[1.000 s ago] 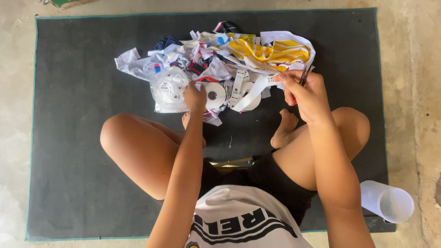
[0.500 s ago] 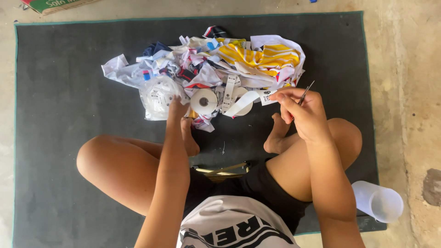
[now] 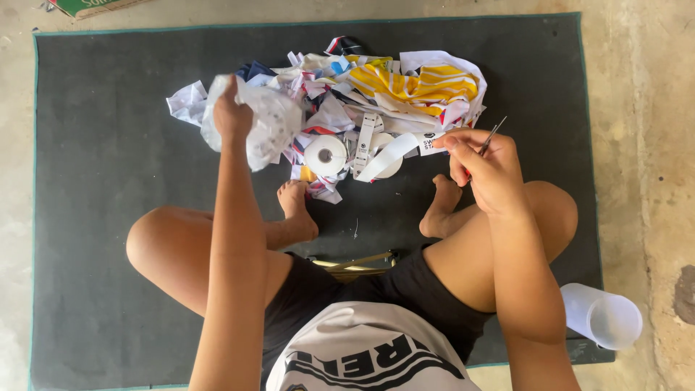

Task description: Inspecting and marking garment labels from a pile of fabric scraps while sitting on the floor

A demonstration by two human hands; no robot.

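1. The person sits cross-legged on a dark grey mat point(image 3: 94, 181), knees spread wide and both bare feet turned in toward a heap of printed fabric scraps point(image 3: 376, 94) lying at the far middle of the mat.

2. The left hand point(image 3: 233, 116) reaches forward with the arm nearly straight, forearm running up the left side of the view. Its fingers are closed around a crumpled white perforated piece point(image 3: 264, 130), gripping it near the upper left edge and lifting it above the left end of the heap; the piece hangs bunched below and to the right of the fist.

3. The right hand point(image 3: 483, 168) sits lower and closer to the body, above the right knee, wrist bent inward. Its fingers are curled shut around small scissors point(image 3: 492, 134), whose thin metal tips point up and to the right from the fist. The thumb and forefinger also pinch the end of a white strap point(image 3: 394, 150).

4. That strap runs left and downward from the right hand toward the heap, ending beside a white roll of tape point(image 3: 326, 154), which lies flat on the mat just in front of the left foot.

5. The heap's right part shows yellow-and-white striped cloth point(image 3: 420, 85).

6. A translucent plastic cup point(image 3: 601, 316) lies on its side at the mat's near right edge, well apart from both hands.
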